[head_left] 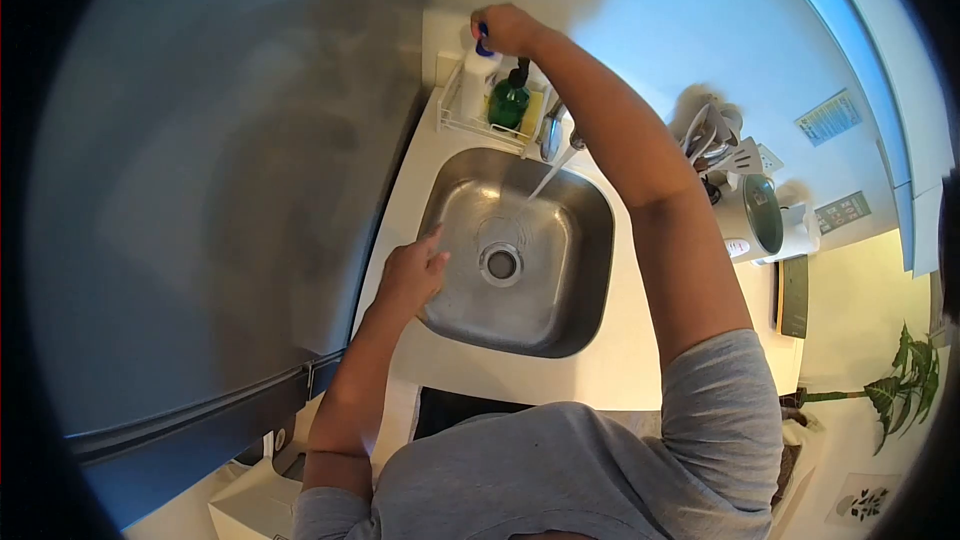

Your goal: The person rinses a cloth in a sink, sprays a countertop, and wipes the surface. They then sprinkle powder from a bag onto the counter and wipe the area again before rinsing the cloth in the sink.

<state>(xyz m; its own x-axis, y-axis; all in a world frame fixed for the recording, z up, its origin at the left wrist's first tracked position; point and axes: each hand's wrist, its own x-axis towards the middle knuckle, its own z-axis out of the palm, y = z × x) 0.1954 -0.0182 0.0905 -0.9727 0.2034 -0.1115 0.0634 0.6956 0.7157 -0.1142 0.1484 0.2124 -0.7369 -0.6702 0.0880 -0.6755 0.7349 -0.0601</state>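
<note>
Water runs from the faucet (576,140) in a thin stream into the steel sink (520,315). At the back, my right hand (507,30) is closed on the blue top of a white bottle (478,85), which stands in a white wire rack (480,130). Beside that bottle in the rack is a green bottle (508,105) with a dark pump. Over the sink's left rim, my left hand (412,275) has its fingers apart, the index finger stretched out, and holds nothing.
Right of the sink, utensils (735,152) stand near a container with a dark green top (763,215). A dark flat panel (388,190) rises on the left. A plant (908,390) is at the far right.
</note>
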